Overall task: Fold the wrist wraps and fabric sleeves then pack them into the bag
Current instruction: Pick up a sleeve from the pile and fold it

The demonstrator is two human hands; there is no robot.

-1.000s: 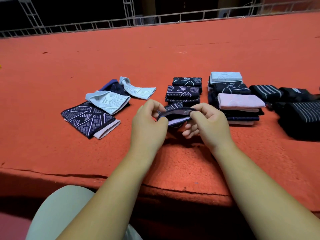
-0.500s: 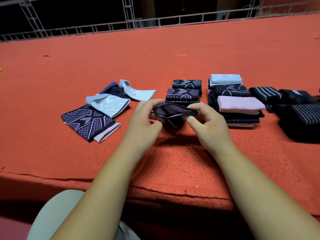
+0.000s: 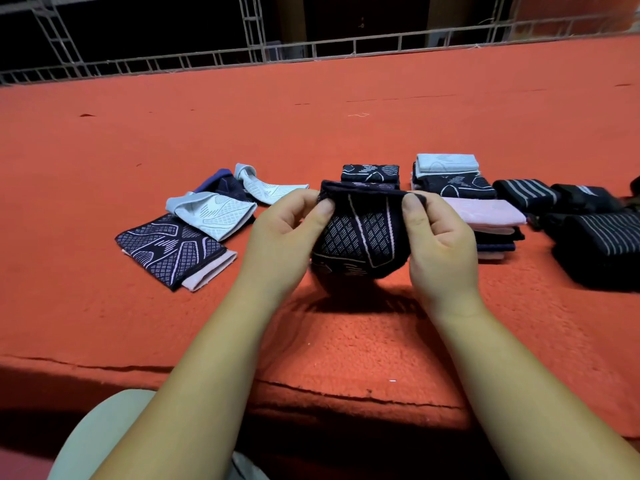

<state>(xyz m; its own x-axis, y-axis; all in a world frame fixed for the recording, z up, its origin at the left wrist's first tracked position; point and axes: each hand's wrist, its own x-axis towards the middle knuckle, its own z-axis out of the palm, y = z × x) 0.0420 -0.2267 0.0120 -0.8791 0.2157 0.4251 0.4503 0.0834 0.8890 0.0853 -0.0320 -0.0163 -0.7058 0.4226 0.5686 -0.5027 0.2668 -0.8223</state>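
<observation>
A dark navy patterned sleeve hangs between my hands above the red surface. My left hand pinches its top left edge and my right hand pinches its top right edge. Left of them lie unfolded pieces: a navy patterned sleeve, a light blue sleeve and another light blue one. Behind the held sleeve is a small stack of folded navy sleeves. To the right stands a taller folded stack with light blue and pink pieces. No bag is visible.
Black striped wrist wraps and a larger striped black roll lie at the far right. The red felt-covered table has its front edge near me. A metal railing runs along the back. My knee shows below.
The sleeve was bunched flat between my fingertips; now both hands have lifted and spread it so it hangs open with its pattern facing me.
</observation>
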